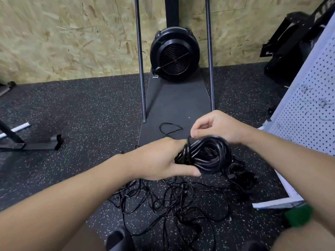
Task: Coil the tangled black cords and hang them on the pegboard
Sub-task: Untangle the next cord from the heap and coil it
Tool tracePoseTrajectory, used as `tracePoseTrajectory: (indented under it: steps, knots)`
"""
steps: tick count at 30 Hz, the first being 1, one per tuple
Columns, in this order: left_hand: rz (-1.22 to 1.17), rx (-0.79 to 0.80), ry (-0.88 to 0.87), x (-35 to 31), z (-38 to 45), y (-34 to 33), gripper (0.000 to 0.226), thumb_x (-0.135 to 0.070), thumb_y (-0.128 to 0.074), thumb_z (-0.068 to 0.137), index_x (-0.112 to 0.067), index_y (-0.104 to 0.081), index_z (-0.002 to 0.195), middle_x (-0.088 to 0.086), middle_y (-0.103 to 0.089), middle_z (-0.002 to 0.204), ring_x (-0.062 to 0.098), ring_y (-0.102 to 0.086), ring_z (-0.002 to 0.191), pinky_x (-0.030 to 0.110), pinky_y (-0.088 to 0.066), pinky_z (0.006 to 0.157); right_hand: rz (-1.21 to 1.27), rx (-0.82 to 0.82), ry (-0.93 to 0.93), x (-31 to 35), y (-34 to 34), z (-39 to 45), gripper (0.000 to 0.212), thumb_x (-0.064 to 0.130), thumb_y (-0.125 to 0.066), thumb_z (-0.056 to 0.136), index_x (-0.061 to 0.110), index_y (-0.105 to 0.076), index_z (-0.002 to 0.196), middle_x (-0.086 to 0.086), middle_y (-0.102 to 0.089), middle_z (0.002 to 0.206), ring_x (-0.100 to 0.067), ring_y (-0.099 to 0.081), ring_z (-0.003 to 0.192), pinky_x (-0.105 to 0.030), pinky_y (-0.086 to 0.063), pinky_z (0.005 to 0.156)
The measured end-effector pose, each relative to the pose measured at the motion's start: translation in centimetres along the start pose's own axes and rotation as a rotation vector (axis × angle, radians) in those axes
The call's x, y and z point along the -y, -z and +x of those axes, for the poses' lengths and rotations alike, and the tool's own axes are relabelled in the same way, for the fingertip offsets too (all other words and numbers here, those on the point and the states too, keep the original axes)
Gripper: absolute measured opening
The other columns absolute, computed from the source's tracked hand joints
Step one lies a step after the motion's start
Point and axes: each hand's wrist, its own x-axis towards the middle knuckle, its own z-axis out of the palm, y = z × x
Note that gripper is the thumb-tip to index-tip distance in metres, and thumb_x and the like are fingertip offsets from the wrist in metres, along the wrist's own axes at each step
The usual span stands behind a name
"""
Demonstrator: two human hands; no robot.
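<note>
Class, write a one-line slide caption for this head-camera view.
Left hand grips a coiled black cord, right hand pinches a strand, above tangled cords.

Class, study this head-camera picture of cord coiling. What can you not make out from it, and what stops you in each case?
- Left hand fingers: hidden behind the coiled cord.
- Pegboard hooks: cut off by the right edge.
- Coil's wraps: motion blur stops a count.
- Tangled cords on the floor: too intertwined to count.
- Green object: blurred, unidentifiable.

Speckled floor [72, 115] is carrying tangled cords [168, 200] at six o'clock, a fan machine [175, 55] at twelve, and a pegboard [308, 113] at three.
</note>
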Motion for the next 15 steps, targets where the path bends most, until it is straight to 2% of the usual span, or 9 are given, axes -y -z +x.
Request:
tracePoseTrajectory:
  steps: [2,3,5,6,8,9,10,13,15]
  knots:
    - [-0.142,-0.109,0.093,0.1,0.0,0.1,0.056,-0.071,-0.080,0.088,-0.031,-0.060,0.123,-0.007,-0.076,0.097,0.009,-0.068,0.081,0.032,-0.058,0.079,-0.063,-0.010,0.054,-0.3,-0.1,0.1,0.013,0.015,-0.087,0.092,0.005,-0.081,0.086,-0.002,-0.079,0.083,-0.008,-0.068,0.077,-0.033,-0.059,0.074]
    - [-0.176,-0.179,0.153,0.3,0.1,0.1,0.065,-0.074,-0.084,0.081,-0.033,-0.056,0.123,-0.009,-0.077,0.100,0.010,-0.070,0.083,0.039,-0.060,0.081,-0.102,-0.027,0.068,-0.5,-0.5,0.1,0.025,0.024,-0.088,0.090,0.002,-0.077,0.084,-0.001,-0.076,0.080,-0.006,-0.063,0.075,-0.035,-0.057,0.070]
    - [-0.232,-0.286,0.246,1.0,0.3,0.4,0.075,-0.070,-0.092,0.074,-0.034,-0.046,0.121,-0.011,-0.075,0.093,0.009,-0.065,0.071,0.038,-0.056,0.070,-0.050,-0.055,-0.010,-1.2,-1.2,0.1,0.055,0.052,-0.086,0.088,-0.002,-0.074,0.091,-0.017,-0.076,0.086,-0.017,-0.062,0.079,-0.042,-0.057,0.070]
    - [-0.263,-0.314,0.254,1.3,0.3,0.5,0.075,-0.064,-0.095,0.075,-0.036,-0.044,0.123,-0.016,-0.073,0.092,0.001,-0.061,0.067,0.032,-0.051,0.068,0.052,-0.067,-0.057,-1.7,-1.6,0.1,0.058,0.053,-0.084,0.091,-0.004,-0.073,0.097,-0.026,-0.075,0.092,-0.027,-0.062,0.080,-0.043,-0.054,0.069]
    - [-0.299,-0.355,0.216,1.6,0.4,0.8,0.065,-0.056,-0.094,0.080,-0.040,-0.052,0.127,-0.026,-0.073,0.105,-0.012,-0.066,0.091,0.027,-0.054,0.087,0.156,-0.003,-0.131,-2.0,-2.4,-0.2,0.035,0.032,-0.073,0.106,-0.003,-0.073,0.100,-0.027,-0.072,0.088,-0.031,-0.054,0.074,-0.038,-0.042,0.061]
    - [-0.314,-0.377,0.192,1.7,0.4,0.8,0.057,-0.054,-0.093,0.083,-0.039,-0.058,0.125,-0.026,-0.075,0.112,-0.010,-0.068,0.104,0.031,-0.055,0.097,0.128,0.032,-0.154,-1.9,-2.6,-0.3,0.032,0.029,-0.067,0.110,0.000,-0.074,0.099,-0.020,-0.070,0.083,-0.028,-0.050,0.070,-0.035,-0.037,0.059]
    - [-0.335,-0.400,0.179,1.7,0.4,0.9,0.050,-0.051,-0.092,0.086,-0.037,-0.063,0.123,-0.024,-0.076,0.115,-0.004,-0.070,0.109,0.035,-0.056,0.101,0.105,0.055,-0.170,-1.7,-2.8,-0.5,0.034,0.032,-0.064,0.112,0.003,-0.075,0.098,-0.013,-0.068,0.079,-0.024,-0.046,0.065,-0.034,-0.032,0.058]
    - [-0.371,-0.466,0.239,2.9,0.7,0.7,0.037,-0.050,-0.089,0.090,-0.034,-0.071,0.118,-0.017,-0.080,0.108,0.006,-0.075,0.099,0.042,-0.060,0.094,0.147,0.042,-0.220,-0.9,-2.7,-0.5,0.040,0.038,-0.060,0.113,0.006,-0.079,0.098,-0.002,-0.058,0.071,-0.014,-0.037,0.057,-0.034,-0.026,0.058]
    - [-0.428,-0.518,0.326,4.2,1.3,0.0,0.038,-0.054,-0.088,0.089,-0.032,-0.072,0.116,-0.010,-0.081,0.104,0.016,-0.077,0.094,0.047,-0.061,0.091,0.027,-0.004,-0.209,0.0,-2.8,-0.6,0.042,0.040,-0.059,0.113,0.010,-0.080,0.092,0.001,-0.051,0.066,-0.014,-0.034,0.055,-0.028,-0.029,0.054]
